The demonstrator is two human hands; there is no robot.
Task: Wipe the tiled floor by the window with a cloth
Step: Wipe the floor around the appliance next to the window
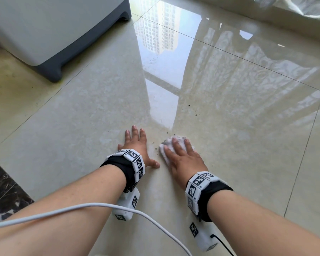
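Observation:
A white fluffy cloth (167, 146) lies on the glossy pale tiled floor (229, 111), bunched under my right hand (183, 157), whose fingers press down on it. My left hand (138, 146) rests flat on the bare tile just left of the cloth, fingers spread and holding nothing. Small dark specks of dirt (189, 106) dot the tile ahead of the cloth. Both wrists wear black bands with printed marker tiles.
A grey appliance with a dark base (50, 37) stands at the far left. A pale curtain (284, 10) hangs along the far right edge by the window. A white cable (100, 206) crosses over my left forearm. Dark marbled flooring (4, 191) shows at the near left.

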